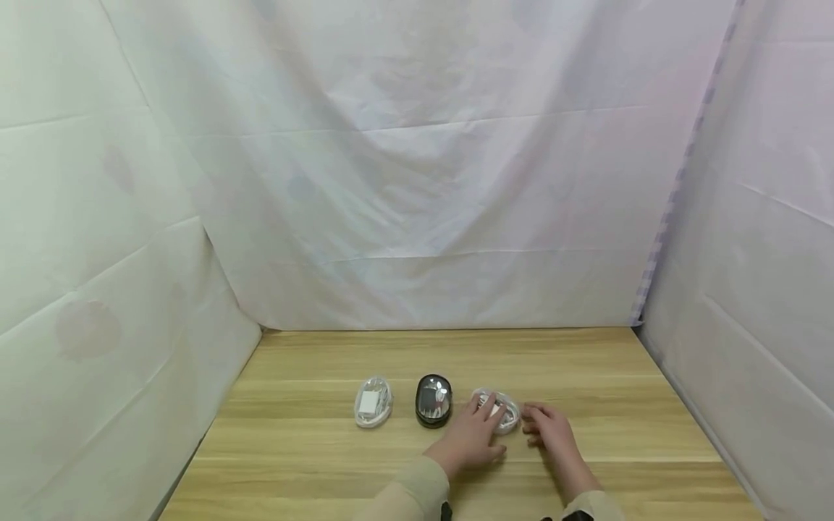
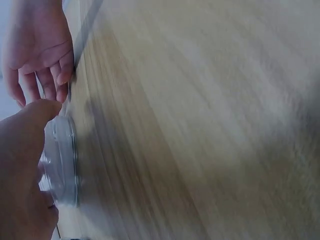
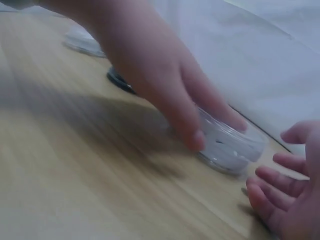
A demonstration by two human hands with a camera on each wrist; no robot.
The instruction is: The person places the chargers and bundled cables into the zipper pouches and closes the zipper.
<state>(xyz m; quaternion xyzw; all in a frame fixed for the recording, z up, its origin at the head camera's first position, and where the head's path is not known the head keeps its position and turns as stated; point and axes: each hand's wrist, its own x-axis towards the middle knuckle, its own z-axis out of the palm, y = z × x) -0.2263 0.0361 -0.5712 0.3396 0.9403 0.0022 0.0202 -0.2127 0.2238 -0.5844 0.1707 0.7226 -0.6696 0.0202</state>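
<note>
The fingers of my left hand [image 1: 470, 438] rest over the top of a clear oval plastic case [image 1: 511, 416], which holds a coiled white cable and a small white block. In the head view its thumb points to the right, in front of the case. My right hand [image 1: 552, 434] is just right of this case, fingers loosely bent and holding nothing. From the right wrist view, the clear case [image 3: 227, 150] lies flat on the table below the left fingers, and the right fingertips [image 3: 257, 192] are close to its end.
Left of the hands lies a black oval case [image 1: 426, 416] with a clear lid, a dark block and a cable inside. Farther left is another clear case [image 1: 374, 423] with a white block and cable. White cloth [image 1: 417, 181] hangs behind the wooden table [image 1: 306, 463] and along both sides.
</note>
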